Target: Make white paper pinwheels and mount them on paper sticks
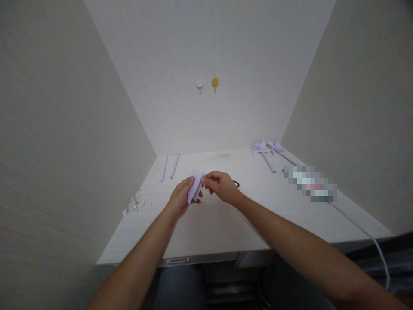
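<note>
A small piece of folded white paper (194,186) is held above the middle of the desk. My left hand (181,192) grips it from the left, thumb on top and fingers behind. My right hand (221,185) is closed in a pinch at the paper's right edge, its fingertips on a fold there. Just past my right wrist, part of a black loop (236,184) lies on the desk; my hand hides the rest of it.
Two rolled paper tubes (174,165) lie back left. Folded paper pinwheel shapes (262,147) on tubes lie back right. Small pale bits (134,203) are heaped at the left edge. A blurred-out object (309,184) with a white cable (358,227) is on the right. Walls enclose the white desk (222,232).
</note>
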Demonstrator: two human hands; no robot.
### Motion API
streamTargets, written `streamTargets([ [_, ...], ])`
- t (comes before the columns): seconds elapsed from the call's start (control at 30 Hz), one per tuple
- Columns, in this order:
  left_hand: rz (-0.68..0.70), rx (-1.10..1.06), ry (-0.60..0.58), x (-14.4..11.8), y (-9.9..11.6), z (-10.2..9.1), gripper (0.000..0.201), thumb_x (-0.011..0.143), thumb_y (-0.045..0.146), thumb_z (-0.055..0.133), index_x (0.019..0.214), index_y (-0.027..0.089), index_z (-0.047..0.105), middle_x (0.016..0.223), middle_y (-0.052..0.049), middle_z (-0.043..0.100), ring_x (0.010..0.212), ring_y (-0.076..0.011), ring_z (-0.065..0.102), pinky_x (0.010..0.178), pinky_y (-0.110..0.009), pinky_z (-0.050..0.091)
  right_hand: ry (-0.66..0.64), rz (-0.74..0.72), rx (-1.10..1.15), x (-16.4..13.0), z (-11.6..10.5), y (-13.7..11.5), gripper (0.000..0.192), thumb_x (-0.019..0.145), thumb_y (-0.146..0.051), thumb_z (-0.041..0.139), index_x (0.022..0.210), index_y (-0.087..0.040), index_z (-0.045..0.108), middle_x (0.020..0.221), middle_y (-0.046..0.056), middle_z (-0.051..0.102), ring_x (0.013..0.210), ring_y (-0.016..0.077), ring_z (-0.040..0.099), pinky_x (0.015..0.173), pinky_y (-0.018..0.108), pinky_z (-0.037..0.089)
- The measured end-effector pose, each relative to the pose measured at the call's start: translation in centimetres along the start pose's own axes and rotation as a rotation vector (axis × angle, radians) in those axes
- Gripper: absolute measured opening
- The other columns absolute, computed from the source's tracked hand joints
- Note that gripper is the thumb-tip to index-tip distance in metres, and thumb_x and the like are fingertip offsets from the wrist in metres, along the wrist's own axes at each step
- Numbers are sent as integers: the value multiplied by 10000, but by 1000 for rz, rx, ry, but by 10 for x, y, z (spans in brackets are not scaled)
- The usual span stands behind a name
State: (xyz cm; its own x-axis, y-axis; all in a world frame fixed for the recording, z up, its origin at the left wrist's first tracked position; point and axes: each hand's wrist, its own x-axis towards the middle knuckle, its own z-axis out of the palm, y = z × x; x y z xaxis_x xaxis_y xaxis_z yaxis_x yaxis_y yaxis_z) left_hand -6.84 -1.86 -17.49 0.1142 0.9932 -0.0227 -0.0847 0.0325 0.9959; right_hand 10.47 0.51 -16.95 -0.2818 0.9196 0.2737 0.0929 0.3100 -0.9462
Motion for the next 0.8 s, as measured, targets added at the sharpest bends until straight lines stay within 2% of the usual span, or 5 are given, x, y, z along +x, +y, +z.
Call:
streamTargets([
  [0.17, -74, -104, -53, 16, -7, 4, 574, 886, 685, 598, 1104, 163, 695, 947, -106, 747, 628, -174, 674, 472, -292, 569, -4, 25, 148, 12, -6, 8, 390, 787, -574, 739, 831, -189, 692, 697, 4, 695, 432, 88, 511, 405, 231, 402],
  [0.3, -90, -96, -58, 21, -12, 3, 612, 878, 716, 578, 1068, 148, 703, 959, -130, 756, 599, -176, 662, 452, -296, 550, 31, 61, 181, 12, -5, 15, 308, 776, -486, 764, 824, -189, 698, 654, -10, 682, 399, 75, 466, 367, 215, 337],
  [0.57, 54, 108, 26, 23, -24, 3, 590, 866, 725, 605, 987, 162, 729, 785, -77, 734, 666, -214, 670, 550, -304, 533, 86, 106, 192, 10, -3, 18, 324, 732, -492, 787, 767, -194, 665, 567, -43, 604, 396, 80, 463, 383, 216, 347],
  [0.7, 175, 196, 115, 26, -25, 2, 593, 824, 672, 682, 1154, 181, 718, 1088, -98, 738, 957, -256, 681, 762, -330, 551, 76, 124, 166, 7, -2, 18, 388, 731, -560, 773, 765, -196, 646, 539, -47, 582, 408, 94, 496, 397, 214, 363],
  [0.8, 226, 241, 240, 29, -27, -3, 697, 741, 573, 781, 1310, 200, 628, 1212, -97, 665, 924, -217, 659, 748, -316, 541, 70, 142, 118, 5, 2, 23, 378, 738, -557, 753, 763, -198, 636, 551, -44, 593, 410, 97, 501, 402, 215, 353],
])
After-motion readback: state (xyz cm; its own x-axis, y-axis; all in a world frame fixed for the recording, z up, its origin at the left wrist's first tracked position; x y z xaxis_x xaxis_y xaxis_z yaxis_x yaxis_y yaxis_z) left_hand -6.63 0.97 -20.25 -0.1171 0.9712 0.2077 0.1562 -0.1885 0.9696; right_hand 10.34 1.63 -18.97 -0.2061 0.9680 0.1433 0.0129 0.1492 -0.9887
